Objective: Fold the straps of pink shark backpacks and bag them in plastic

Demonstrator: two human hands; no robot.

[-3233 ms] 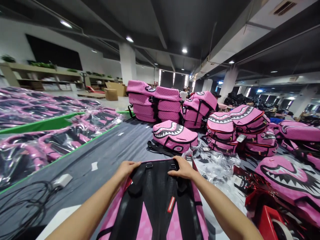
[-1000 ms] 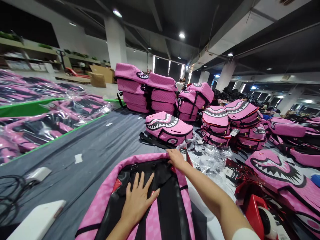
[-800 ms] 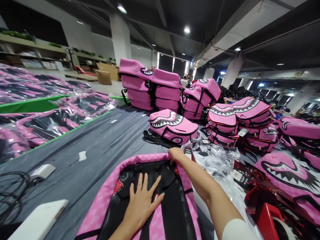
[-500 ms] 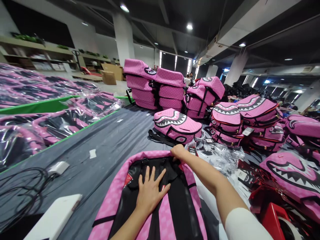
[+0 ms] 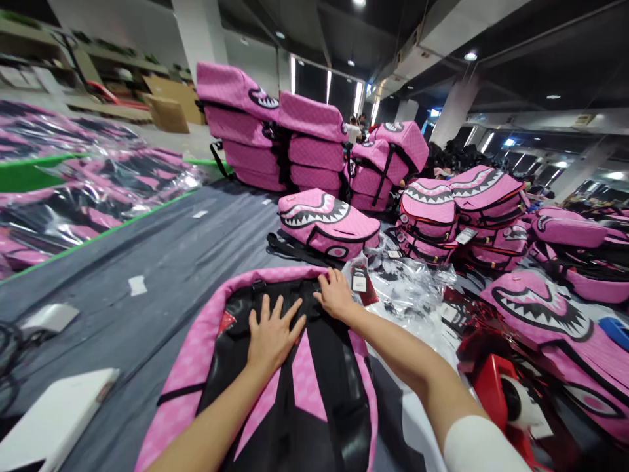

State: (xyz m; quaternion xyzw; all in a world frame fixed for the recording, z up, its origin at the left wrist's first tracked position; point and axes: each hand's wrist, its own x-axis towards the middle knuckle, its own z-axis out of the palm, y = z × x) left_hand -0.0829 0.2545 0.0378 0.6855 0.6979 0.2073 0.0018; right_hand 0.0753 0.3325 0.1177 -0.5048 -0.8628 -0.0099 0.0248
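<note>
So, the left hand (image 5: 274, 334) and right hand (image 5: 335, 295) lie flat, apart, on a pink backpack (image 5: 189, 347), crumpled clear plastic (image 5: 403, 275) just beyond the right.

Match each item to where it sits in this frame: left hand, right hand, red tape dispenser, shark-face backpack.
Items:
1. Left hand
2. Right hand
3. Red tape dispenser
4. Shark-face backpack

Places:
A. Lower right, among red wrapping
B. Spread flat on the black back panel
C. Lying on the gray sheet
D. At that panel's top right corner, near the pink rim

Pairs: 1-B; 2-D; 3-A; 4-C
</note>
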